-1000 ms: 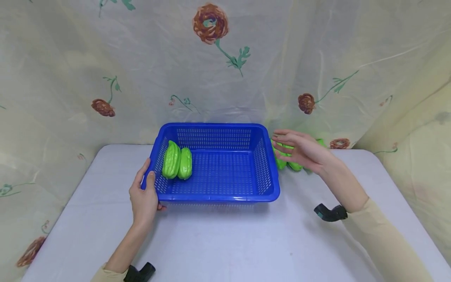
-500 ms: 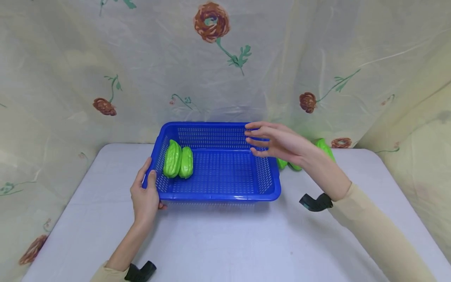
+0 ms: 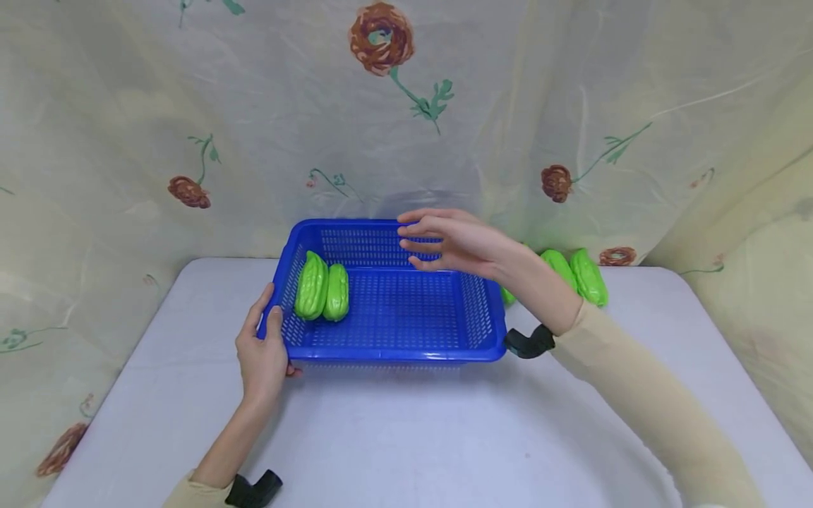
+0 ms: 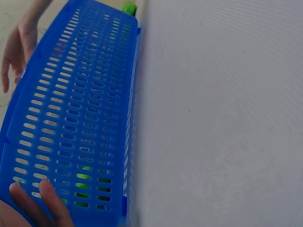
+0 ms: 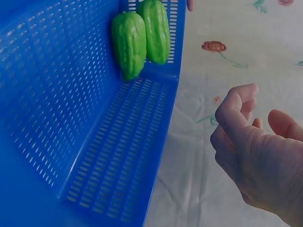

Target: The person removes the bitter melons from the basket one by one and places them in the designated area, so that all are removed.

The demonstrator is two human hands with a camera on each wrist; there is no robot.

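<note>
A blue perforated plastic basket (image 3: 394, 354) stands on the table. My left hand (image 3: 262, 356) grips its left side, thumb over the rim; the left wrist view shows fingertips (image 4: 49, 194) on the outer wall. Two bright green ridged gourds, like bitter melons, lie side by side at the basket's left end, a longer gourd (image 3: 311, 288) and a shorter gourd (image 3: 336, 293). Over the basket's back right part hangs my right hand (image 3: 460, 243), fingers spread and loosely bent, with nothing between them; the right wrist view shows that hand (image 5: 255, 151) beside the rim.
More green gourds (image 3: 589, 277) lie on the white-covered table (image 3: 406, 437) right of the basket, partly hidden behind my right forearm. A flower-patterned curtain (image 3: 267, 141) hangs behind the table and along both sides.
My right hand has moved left from over the gourds on the right to above the basket, its fingers loose throughout. The left hand and the basket have stayed in place.
</note>
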